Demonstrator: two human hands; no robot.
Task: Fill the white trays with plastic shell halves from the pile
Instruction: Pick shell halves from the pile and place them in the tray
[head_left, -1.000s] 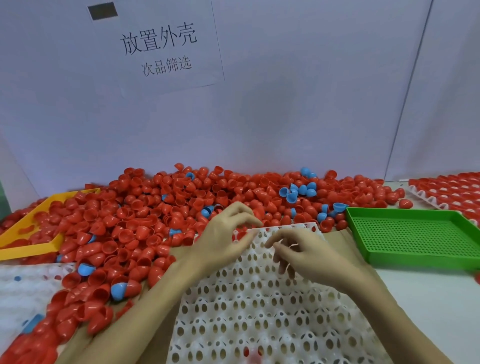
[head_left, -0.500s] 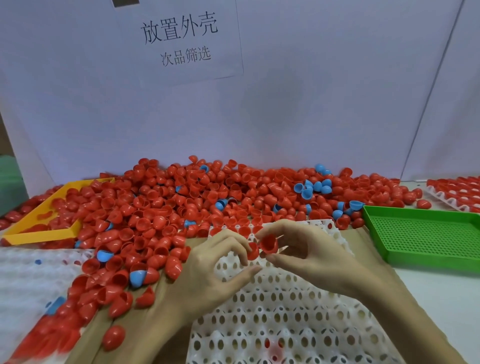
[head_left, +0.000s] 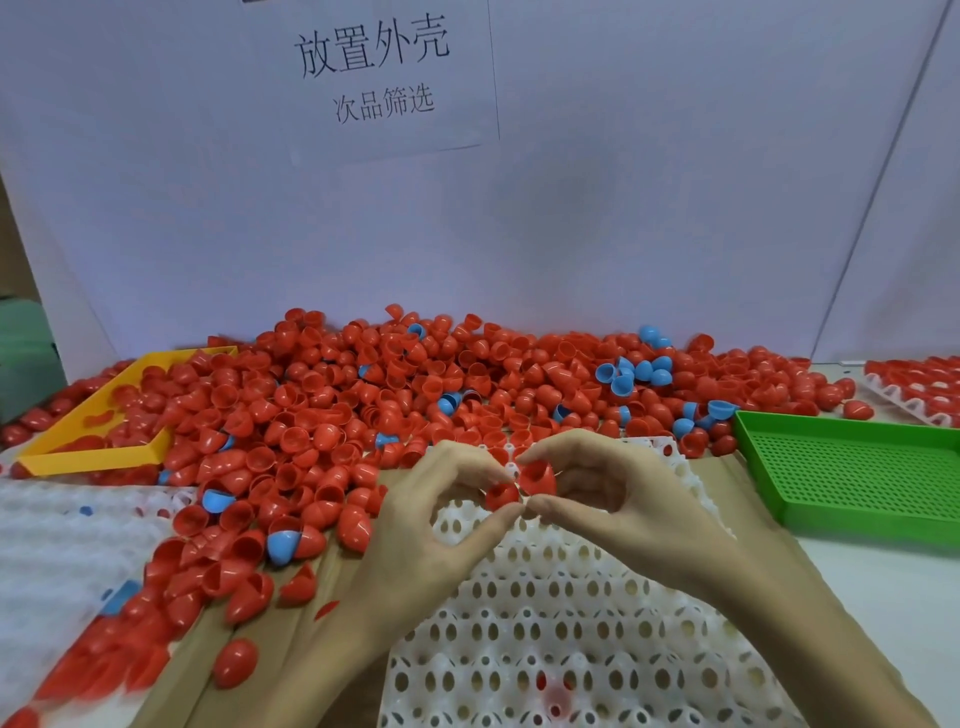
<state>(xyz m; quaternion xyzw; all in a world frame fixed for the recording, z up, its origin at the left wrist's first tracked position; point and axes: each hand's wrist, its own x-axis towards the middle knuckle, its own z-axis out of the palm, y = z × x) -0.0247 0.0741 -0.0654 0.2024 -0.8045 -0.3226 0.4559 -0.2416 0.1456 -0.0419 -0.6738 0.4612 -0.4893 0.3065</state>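
The left hand pinches a small red shell between thumb and finger. The right hand pinches another red shell just beside it, and the two shells touch. Under the fingers lies the white tray, its holes bare. The big red pile starts just past the fingertips. A green tray sits off to the right, a yellow tray to the left. A white wall with a paper sign stands behind.
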